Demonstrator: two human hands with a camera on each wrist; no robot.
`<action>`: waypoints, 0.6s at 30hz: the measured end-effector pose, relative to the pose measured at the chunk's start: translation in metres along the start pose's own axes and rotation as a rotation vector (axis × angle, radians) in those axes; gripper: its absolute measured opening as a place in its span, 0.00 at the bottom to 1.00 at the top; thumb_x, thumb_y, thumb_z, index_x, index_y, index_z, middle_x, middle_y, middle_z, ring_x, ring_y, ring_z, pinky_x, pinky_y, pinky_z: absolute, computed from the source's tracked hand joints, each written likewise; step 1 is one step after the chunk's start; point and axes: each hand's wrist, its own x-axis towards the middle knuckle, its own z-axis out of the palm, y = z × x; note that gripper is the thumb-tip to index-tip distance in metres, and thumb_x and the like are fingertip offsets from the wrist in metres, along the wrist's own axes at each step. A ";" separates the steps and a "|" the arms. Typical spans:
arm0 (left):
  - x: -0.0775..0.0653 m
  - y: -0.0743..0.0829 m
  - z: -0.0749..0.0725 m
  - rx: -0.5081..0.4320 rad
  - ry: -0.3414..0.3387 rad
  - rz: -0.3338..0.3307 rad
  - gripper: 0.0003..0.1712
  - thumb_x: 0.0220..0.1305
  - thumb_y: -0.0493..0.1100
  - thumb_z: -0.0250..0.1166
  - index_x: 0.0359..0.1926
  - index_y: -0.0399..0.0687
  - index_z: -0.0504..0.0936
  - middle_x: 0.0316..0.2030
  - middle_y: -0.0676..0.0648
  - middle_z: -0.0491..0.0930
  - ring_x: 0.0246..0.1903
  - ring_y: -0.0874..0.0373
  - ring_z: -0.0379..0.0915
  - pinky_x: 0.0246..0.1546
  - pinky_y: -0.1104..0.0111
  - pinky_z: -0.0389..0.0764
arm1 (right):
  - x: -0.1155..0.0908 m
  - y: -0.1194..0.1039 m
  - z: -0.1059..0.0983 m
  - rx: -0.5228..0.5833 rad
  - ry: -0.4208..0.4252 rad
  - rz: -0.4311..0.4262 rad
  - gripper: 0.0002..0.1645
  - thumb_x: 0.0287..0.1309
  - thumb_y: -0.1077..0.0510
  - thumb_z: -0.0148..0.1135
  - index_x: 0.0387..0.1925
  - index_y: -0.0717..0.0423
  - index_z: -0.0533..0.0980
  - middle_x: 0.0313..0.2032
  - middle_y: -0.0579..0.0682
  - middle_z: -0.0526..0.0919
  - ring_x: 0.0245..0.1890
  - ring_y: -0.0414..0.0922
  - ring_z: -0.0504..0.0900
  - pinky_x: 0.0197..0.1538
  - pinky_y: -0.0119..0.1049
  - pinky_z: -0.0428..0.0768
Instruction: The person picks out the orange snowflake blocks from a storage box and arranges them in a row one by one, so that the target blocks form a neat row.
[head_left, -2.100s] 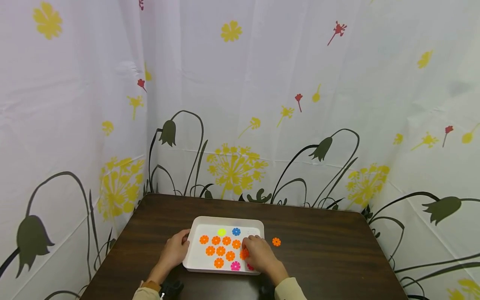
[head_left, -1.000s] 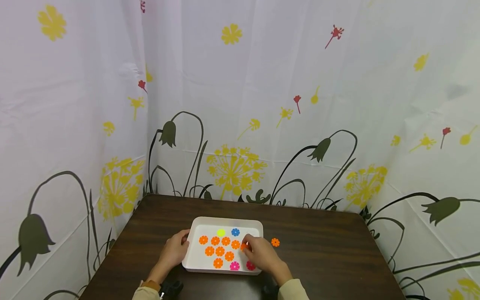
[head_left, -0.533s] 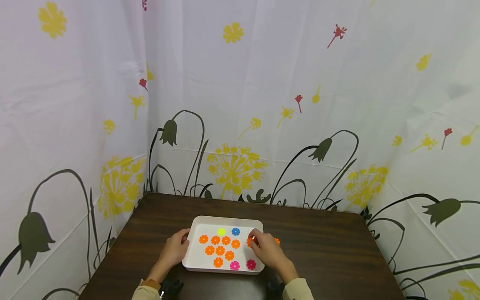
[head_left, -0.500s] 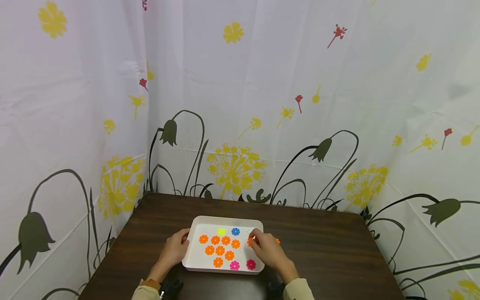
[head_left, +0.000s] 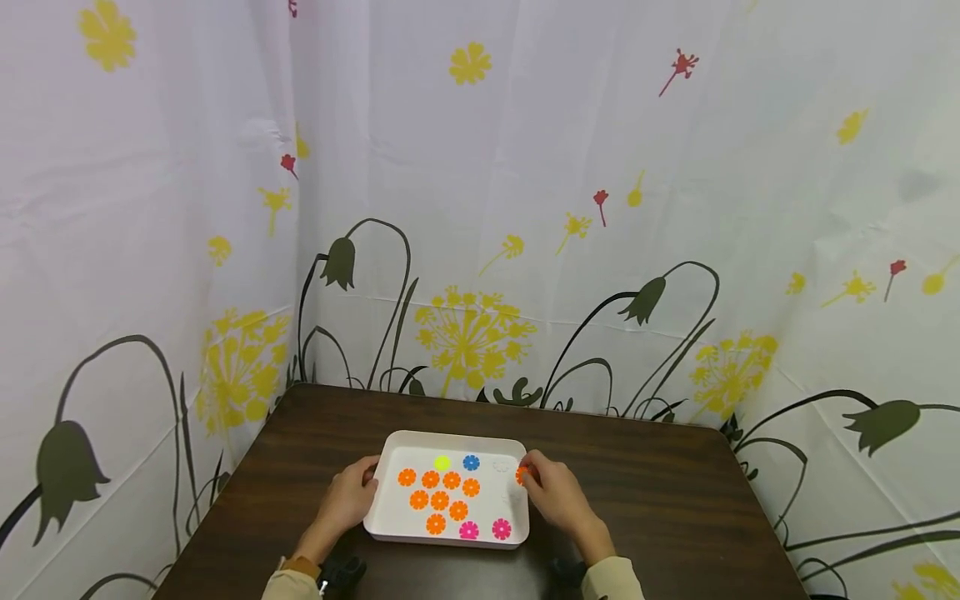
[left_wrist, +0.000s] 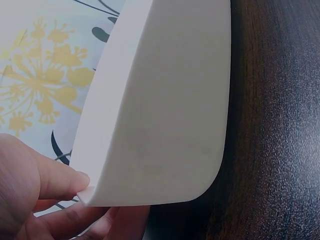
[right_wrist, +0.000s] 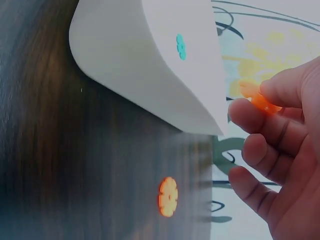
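A white tray (head_left: 487, 510) lies on the table with several flower-shaped plastic discs inside. Its left rim is gripped by my left hand (head_left: 347, 500); the left wrist view shows the thumb (left_wrist: 65, 180) on the rim and fingers beneath. My right hand (head_left: 561, 498) is at the tray's right rim, pinching an orange disc (right_wrist: 263, 103) between thumb and index finger. Inside the tray are a group of orange discs (head_left: 439, 500), a yellow disc (head_left: 442, 462), a blue disc (head_left: 471, 462) and two pink discs (head_left: 501, 528). Another orange disc (right_wrist: 168, 197) rests on the table, hidden in the head view behind my right hand.
The dark wooden table (head_left: 660, 500) extends around the tray. A white curtain (head_left: 525, 167) with printed flowers encloses it at the back and sides. Pale marks show at the tray's right inside. A black object (head_left: 343, 575) is near my left wrist.
My right hand has lifted the orange disc from the tray's right part and moved right with it to the rim, covering the loose disc on the table. The left hand stays put.
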 end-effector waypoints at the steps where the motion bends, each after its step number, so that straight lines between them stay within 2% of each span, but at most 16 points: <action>1: -0.001 0.000 0.000 -0.003 0.004 0.006 0.25 0.72 0.33 0.61 0.69 0.32 0.76 0.50 0.34 0.85 0.41 0.49 0.80 0.45 0.49 0.84 | -0.001 0.001 -0.001 -0.001 0.007 -0.006 0.04 0.71 0.59 0.65 0.45 0.49 0.80 0.24 0.38 0.74 0.22 0.35 0.69 0.28 0.30 0.72; 5: -0.002 0.000 -0.001 -0.012 0.020 0.028 0.25 0.71 0.33 0.61 0.67 0.32 0.77 0.50 0.33 0.86 0.42 0.47 0.83 0.45 0.49 0.84 | -0.004 0.008 -0.004 -0.005 0.033 0.009 0.05 0.71 0.59 0.65 0.45 0.48 0.80 0.24 0.38 0.76 0.22 0.35 0.70 0.29 0.31 0.72; 12: -0.003 0.000 -0.001 -0.012 0.007 0.016 0.25 0.73 0.32 0.60 0.69 0.32 0.76 0.52 0.31 0.85 0.44 0.46 0.83 0.46 0.48 0.85 | -0.012 0.025 -0.010 -0.030 0.063 0.058 0.06 0.71 0.59 0.65 0.45 0.46 0.79 0.27 0.38 0.79 0.24 0.35 0.72 0.31 0.32 0.74; 18: -0.001 -0.001 0.000 -0.024 0.000 0.013 0.25 0.73 0.32 0.60 0.69 0.32 0.76 0.52 0.31 0.85 0.43 0.47 0.83 0.45 0.50 0.86 | -0.020 0.038 -0.014 -0.067 0.084 0.077 0.08 0.70 0.62 0.66 0.48 0.51 0.79 0.26 0.40 0.78 0.24 0.37 0.72 0.32 0.34 0.74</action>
